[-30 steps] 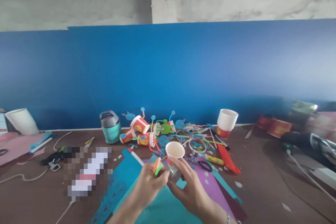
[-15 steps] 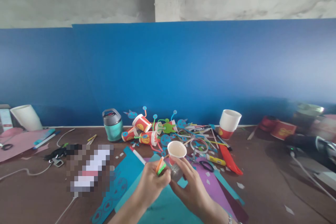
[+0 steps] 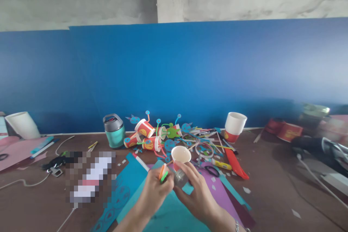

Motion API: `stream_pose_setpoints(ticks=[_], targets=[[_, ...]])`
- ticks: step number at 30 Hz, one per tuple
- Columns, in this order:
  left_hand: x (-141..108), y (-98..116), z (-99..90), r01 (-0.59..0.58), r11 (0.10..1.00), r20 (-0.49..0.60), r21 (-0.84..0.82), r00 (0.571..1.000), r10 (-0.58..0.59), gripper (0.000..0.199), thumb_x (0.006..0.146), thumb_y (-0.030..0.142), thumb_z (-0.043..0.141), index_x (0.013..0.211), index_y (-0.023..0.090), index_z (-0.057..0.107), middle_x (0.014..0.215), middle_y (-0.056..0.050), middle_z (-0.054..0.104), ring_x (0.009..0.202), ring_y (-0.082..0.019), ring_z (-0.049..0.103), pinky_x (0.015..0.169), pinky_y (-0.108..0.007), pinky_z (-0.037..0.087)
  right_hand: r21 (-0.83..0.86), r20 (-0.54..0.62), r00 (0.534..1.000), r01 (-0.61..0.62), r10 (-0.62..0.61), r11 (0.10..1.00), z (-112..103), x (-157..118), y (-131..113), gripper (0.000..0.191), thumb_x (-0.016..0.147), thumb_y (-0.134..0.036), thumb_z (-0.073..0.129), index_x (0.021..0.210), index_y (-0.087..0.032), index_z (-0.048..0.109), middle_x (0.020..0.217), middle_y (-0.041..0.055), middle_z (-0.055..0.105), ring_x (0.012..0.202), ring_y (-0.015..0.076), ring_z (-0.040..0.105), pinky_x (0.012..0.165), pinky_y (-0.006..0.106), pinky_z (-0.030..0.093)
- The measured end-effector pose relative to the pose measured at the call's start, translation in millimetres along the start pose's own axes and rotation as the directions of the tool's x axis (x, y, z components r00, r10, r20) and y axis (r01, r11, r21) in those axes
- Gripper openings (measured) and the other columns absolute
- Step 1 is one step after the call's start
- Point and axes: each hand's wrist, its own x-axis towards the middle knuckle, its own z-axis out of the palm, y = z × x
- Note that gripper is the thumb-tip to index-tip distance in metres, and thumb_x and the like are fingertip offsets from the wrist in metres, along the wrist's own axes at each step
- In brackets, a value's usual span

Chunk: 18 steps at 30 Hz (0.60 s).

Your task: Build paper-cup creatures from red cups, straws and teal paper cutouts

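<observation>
My left hand (image 3: 159,186) is closed around a short orange piece and a bright green piece (image 3: 164,177), which stick up past the thumb; their exact kind is unclear. My right hand (image 3: 194,188) curves round a clear, shiny thing that looks like a roll of clear tape (image 3: 180,177), its thumb and fingers on either side. Just beyond the fingertips stands a red and white paper cup (image 3: 181,154), open end up; its lower part is hidden. Both hands are close together above teal paper (image 3: 168,214) and purple paper (image 3: 217,195).
Decorated paper cups (image 3: 145,128) lie heaped at the back, beside a teal flask (image 3: 114,132). Black-handled scissors (image 3: 212,171), a yellow glue tube (image 3: 221,164) and a red tool (image 3: 236,165) lie right. Stacked cups (image 3: 235,127) stand behind them. A blurred-out phone (image 3: 92,177) lies left.
The whole view has shifted slightly to the left. Both hands keep nearly the same hold, and the orange and green pieces have tilted a little in the left hand.
</observation>
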Motion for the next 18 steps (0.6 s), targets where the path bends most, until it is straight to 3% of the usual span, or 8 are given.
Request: stream_pose_setpoints(ticks=[5,10,13,15,18], targets=[[1,5,1.0,0.012,0.996,-0.03,-0.093,0.999,-0.014,0.024,0.073,0.031,0.053,0.053,0.018,0.047,0.049,0.005,0.037,0.05,-0.009,0.033,0.049,-0.021,0.029,0.057,-0.002,1.0,0.021,-0.021,0.998,-3,1,-4,0.043,0.08,-0.019,0.062,0.121,-0.025,0.051,0.107,0.0072,0.06,0.096,0.0219,0.059,0.081,0.03,0.05],[-1,9,-6.2,0.012,0.975,0.147,-0.22,0.989,0.021,0.022,0.071,0.033,0.064,0.083,0.015,0.068,0.077,-0.003,0.064,0.081,-0.019,0.056,0.074,-0.026,0.043,0.229,-0.102,0.995,0.013,0.011,0.973,0,0,0,0.016,0.083,-0.026,0.063,0.093,-0.024,0.05,0.091,0.002,0.054,0.079,0.0167,0.054,0.065,0.024,0.045],[-1,8,-11.5,0.053,0.972,0.231,-0.227,0.973,0.001,0.037,0.069,0.036,0.072,0.099,0.015,0.067,0.092,-0.006,0.066,0.086,-0.02,0.057,0.074,-0.027,0.044,0.374,-0.096,0.992,-0.041,0.082,0.926,2,2,4,0.024,0.079,-0.034,0.068,0.079,-0.022,0.047,0.089,0.0016,0.052,0.08,0.0169,0.051,0.066,0.025,0.043],[-1,7,-12.9,0.042,0.978,0.27,-0.204,0.963,0.015,0.041,0.067,0.036,0.075,0.101,0.016,0.064,0.096,-0.005,0.065,0.086,-0.019,0.057,0.072,-0.025,0.044,0.494,-0.048,0.99,-0.09,0.13,0.865,1,4,4,0.027,0.077,-0.038,0.07,0.075,-0.021,0.048,0.087,0.0016,0.051,0.082,0.0174,0.05,0.07,0.026,0.043],[2,5,-13.1,-0.019,0.991,0.208,-0.134,0.977,0.047,0.029,0.071,0.035,0.072,0.092,0.016,0.062,0.087,-0.002,0.065,0.077,-0.015,0.056,0.067,-0.022,0.043,0.646,0.14,0.976,-0.22,0.169,0.731,-4,5,2,0.024,0.08,-0.042,0.065,0.079,-0.02,0.057,0.091,0.0033,0.052,0.081,0.0172,0.05,0.069,0.027,0.044]])
